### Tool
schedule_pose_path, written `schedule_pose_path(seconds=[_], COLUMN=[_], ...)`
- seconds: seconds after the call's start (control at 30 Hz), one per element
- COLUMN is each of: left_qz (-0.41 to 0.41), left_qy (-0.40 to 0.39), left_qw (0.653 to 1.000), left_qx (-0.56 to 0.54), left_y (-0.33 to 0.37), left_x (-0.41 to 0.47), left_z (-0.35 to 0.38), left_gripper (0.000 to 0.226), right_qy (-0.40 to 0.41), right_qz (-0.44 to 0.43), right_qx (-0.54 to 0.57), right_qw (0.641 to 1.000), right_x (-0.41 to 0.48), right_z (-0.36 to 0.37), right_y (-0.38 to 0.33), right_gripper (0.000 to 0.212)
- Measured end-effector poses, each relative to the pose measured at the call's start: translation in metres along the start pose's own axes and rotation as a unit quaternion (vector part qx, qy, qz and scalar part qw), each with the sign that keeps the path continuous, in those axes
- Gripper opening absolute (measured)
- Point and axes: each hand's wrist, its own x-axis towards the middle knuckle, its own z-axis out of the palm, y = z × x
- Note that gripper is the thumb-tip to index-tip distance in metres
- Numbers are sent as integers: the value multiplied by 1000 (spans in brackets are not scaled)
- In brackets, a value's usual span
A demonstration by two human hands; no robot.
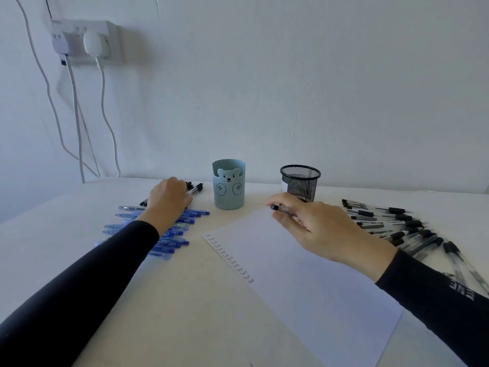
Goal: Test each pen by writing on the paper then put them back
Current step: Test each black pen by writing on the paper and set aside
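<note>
A white sheet of paper (304, 282) lies on the table with a column of small written words down its left edge. My right hand (315, 229) grips a clear pen with a black cap (277, 208) above the paper's far corner. My left hand (168, 201) reaches over a row of several blue pens (185, 221) and rests on a small group of black-capped pens (195, 188) at the back left; its fingers are hidden. Several black pens (391, 223) are spread on the right.
A light blue bear-faced pen cup (229, 186) and a black mesh cup (300, 182) stand at the back of the white table (185, 300), against the wall. A wall socket with plugs (87, 41) and hanging cables sits upper left.
</note>
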Motion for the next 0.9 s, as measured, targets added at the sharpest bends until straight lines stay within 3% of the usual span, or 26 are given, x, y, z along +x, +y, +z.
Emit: schedule_pose_path(seconds=[0.13,0.37,0.5,0.57,0.63,0.7,0.77,0.9], left_qz=[-12,-14,-11,-7,15,53,117,229], left_qy=[-8,-14,-8,-4,0,-4,-19,-79], left_qw=[1000,1000,1000,1000,1000,999,992,965], left_qx=[16,23,17,10,11,-9,-50,-103], left_y=[1,1,-2,-1,8,19,28,39], left_x=[1,2,1,0,-5,-17,-36,-75], left_z=[1,2,2,-4,-14,-24,-28,-24], left_gripper=[23,24,33,34,31,26,24,33], right_qy=[0,11,-128,-103,-73,-103,-137,-175], right_qz=[23,9,56,68,85,120,158,168], right_qx=[-11,125,360,406,442,508,506,506], right_qw=[1000,992,922,906,890,847,837,828], right_x=[0,1,2,3,4,4,2,0], right_z=[-4,5,-1,-1,-5,-7,-7,4], right_y=[-2,-1,-7,-10,-16,-19,-21,-30], right_gripper=[72,50,62,52,44,60,67,38])
